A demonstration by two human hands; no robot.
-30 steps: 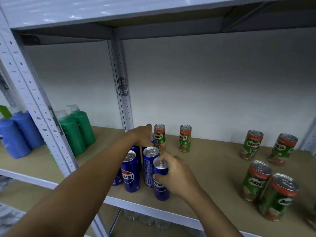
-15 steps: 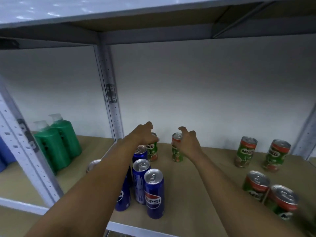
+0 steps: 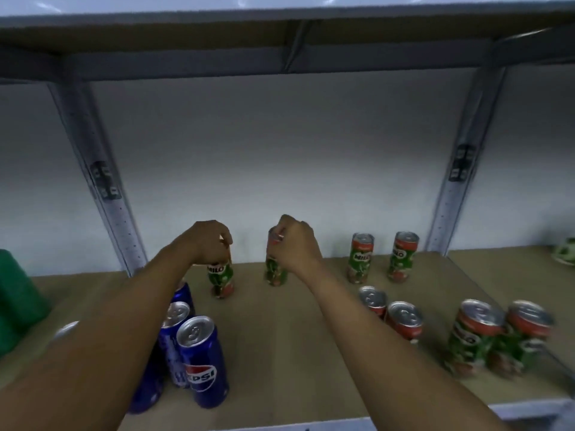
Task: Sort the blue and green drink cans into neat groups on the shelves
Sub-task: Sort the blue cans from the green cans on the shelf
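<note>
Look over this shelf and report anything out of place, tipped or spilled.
Nothing is spilled or toppled. The two green cans gripped by the left hand and right hand stand apart from the other green cans at right, close behind the blue cans. Blur hides any dents.

This looks like a stockroom or shop storage area. A grey metal rack with perforated uprights (image 3: 119,219) carries a bare fibreboard shelf (image 3: 295,353) against a plain white wall (image 3: 280,157). On it stand retail goods in multiples: blue Pepsi cans (image 3: 203,362), green Milo cans (image 3: 360,259) and, at the left edge, a green bottle (image 3: 15,303).
</note>
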